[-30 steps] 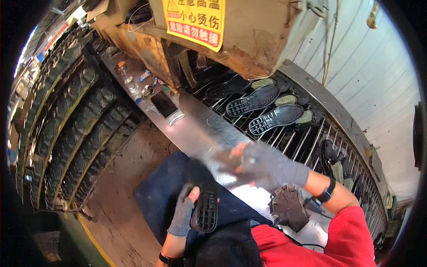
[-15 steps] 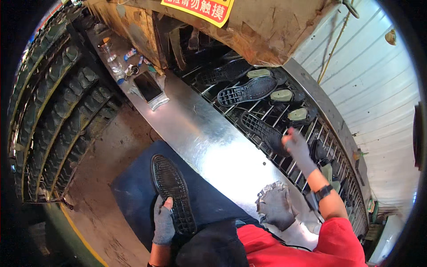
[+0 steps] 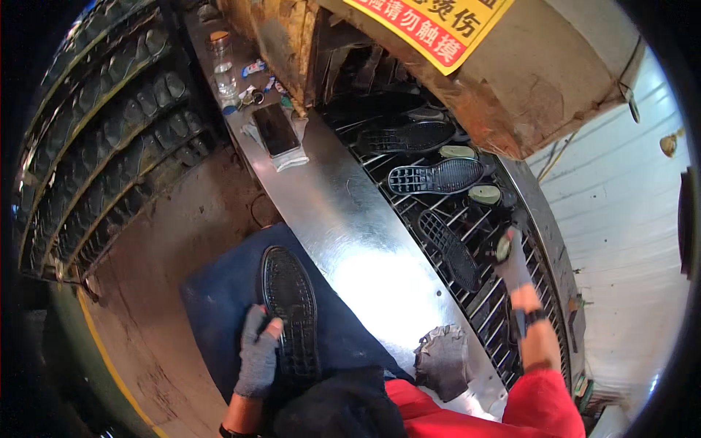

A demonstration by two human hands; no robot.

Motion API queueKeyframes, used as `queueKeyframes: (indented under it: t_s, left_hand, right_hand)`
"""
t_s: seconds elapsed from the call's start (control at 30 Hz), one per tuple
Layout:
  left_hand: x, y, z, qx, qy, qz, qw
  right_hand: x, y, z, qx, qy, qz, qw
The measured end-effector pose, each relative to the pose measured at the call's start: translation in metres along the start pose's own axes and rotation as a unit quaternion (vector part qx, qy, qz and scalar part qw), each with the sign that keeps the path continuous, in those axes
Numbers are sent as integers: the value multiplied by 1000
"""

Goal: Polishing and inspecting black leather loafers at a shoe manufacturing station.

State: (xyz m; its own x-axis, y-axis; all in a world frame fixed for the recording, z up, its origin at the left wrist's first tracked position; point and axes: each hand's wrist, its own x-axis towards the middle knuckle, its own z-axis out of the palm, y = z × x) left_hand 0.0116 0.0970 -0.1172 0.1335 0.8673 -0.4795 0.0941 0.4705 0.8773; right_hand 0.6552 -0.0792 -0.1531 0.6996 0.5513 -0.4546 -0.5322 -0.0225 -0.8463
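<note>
Left hand [image 3: 257, 355], in a grey knit glove with bare fingertips, is clamped on the heel end of a black rubber shoe sole [image 3: 290, 314]: thumb on the ribbed tread, fingers curled round its left edge. The sole is an elongated oval, glossy, and lies tread-up on dark blue cloth [image 3: 219, 314] that extends beyond the fingers. Right hand [image 3: 513, 263], same glove type, rests over a metal rod conveyor [image 3: 482, 306], fingers bent around a small pale object; the grip itself cannot be resolved. Just left of those fingers lies another black sole [image 3: 449, 250], lattice-patterned. A crumpled grey rag [image 3: 442, 359] sits on the smooth steel sheet [image 3: 350, 226].
</note>
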Motion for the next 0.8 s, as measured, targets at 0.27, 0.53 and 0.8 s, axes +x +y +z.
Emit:
queueKeyframes:
  t_s: [0.27, 0.53, 0.8]
  left_hand:
    - [7, 71, 29, -144, -207, 194, 948]
    - [-16, 95, 32, -324, -150, 188, 915]
    - [10, 89, 20, -242, -193, 231, 922]
  right_hand:
    - [-166, 75, 114, -32, -286, 210, 934]
    - [-295, 119, 288, -218, -470, 108, 848]
    - [-318, 115, 315, -124, -441, 251, 853]
